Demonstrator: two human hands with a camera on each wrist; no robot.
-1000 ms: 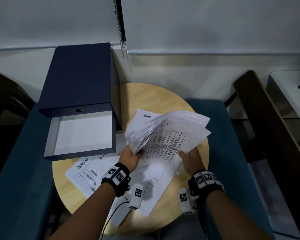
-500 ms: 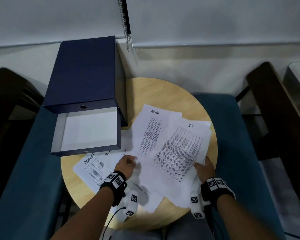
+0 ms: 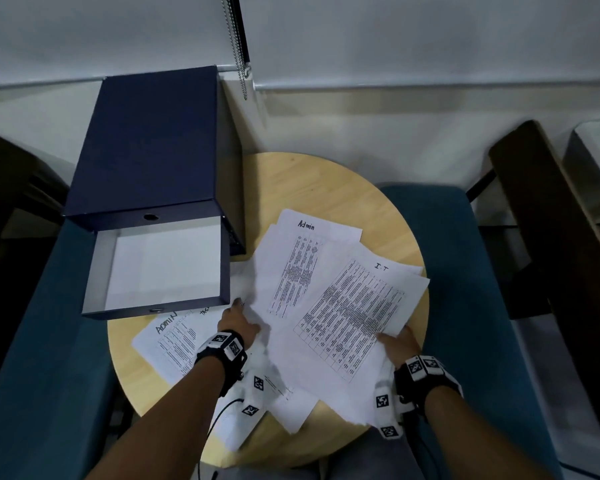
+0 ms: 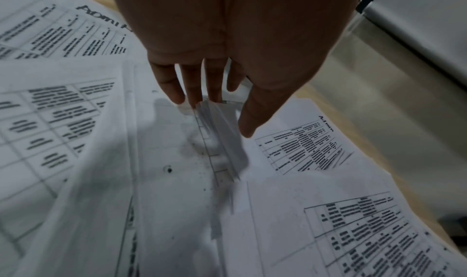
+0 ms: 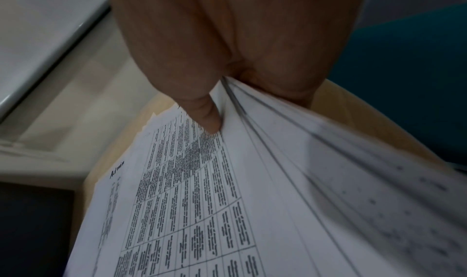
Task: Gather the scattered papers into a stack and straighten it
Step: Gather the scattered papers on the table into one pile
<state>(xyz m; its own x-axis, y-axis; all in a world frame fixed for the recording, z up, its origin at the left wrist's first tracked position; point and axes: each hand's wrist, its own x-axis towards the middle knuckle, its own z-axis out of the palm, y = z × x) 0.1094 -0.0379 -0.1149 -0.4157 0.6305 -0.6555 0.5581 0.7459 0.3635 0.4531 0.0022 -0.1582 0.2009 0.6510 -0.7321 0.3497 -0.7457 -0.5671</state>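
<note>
papers (image 3: 343, 306) fan across the table (image 3: 326, 181), long axes slanting far-right; right hand (image 3: 400, 344) pinches their near-right edge, left hand (image 3: 238, 322) fingers (image 4: 169, 85) straight, touching sheets.

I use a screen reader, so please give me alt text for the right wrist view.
The right hand pinches the near edge of several white printed paper sheets, thumb on top, above a round light wooden table. The top sheet carries a text table.
</note>
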